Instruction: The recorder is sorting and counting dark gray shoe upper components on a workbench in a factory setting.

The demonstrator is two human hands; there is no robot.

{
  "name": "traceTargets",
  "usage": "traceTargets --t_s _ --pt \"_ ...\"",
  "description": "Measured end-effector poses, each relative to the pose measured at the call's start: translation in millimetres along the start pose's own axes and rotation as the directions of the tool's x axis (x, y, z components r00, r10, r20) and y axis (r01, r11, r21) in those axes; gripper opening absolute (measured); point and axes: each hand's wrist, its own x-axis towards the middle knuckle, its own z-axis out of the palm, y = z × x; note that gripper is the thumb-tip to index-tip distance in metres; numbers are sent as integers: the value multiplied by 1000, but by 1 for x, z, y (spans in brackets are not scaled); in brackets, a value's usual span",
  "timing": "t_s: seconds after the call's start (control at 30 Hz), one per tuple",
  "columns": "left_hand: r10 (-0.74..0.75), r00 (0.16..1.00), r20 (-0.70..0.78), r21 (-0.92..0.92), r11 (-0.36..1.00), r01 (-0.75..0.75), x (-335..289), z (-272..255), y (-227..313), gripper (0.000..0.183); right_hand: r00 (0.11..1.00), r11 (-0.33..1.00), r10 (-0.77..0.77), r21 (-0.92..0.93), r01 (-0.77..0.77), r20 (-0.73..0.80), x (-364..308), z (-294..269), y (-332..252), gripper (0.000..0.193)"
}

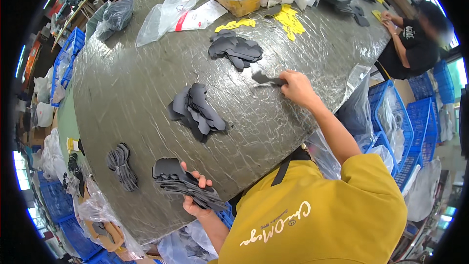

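Note:
My left hand [195, 193] grips a thick stack of dark grey cut pieces [183, 183] by the table's near edge. Farther out on the right, my right hand [295, 87] pinches one single dark grey piece [266, 78] just over the table. A loose heap of the same curved pieces [197, 111] lies between my hands. Beyond it sits another heap of grey pieces [235, 50], close to the piece in my right hand. Left of my left hand rests a bundle of pieces [122, 167], tied round its middle.
The table [122, 98] has a shiny, wrinkled cover. At its far side stand a yellow bin [239, 4] with papers, yellow cut pieces [290, 21] and plastic bags [168, 12]. A co-worker [415, 39] sits at the far right. Blue crates [391, 112] stand beside the table.

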Motion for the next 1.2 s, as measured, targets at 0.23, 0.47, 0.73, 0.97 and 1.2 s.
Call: traceTargets --t_s 0.23,0.47,0.73,0.97,1.2 --pt "-6 999 -51 -21 1000 5 -7 0 -3 93 975 915 0 393 89 -222 43 -23 -31 26" --pt "42 998 45 -7 999 -42 -9 7 -3 90 876 947 -311 -42 318 -368 116 41 -27 19" --pt "109 991 -76 8 994 -109 -20 1 13 95 818 708 -572 466 531 -64 -5 63 -148 76" --pt "71 997 -20 -55 996 -72 8 13 4 93 796 765 -602 243 597 -62 5 131 -196 72" --pt "-32 999 -25 -29 999 31 33 24 -13 94 732 721 -652 140 679 -197 113 153 -200 53"
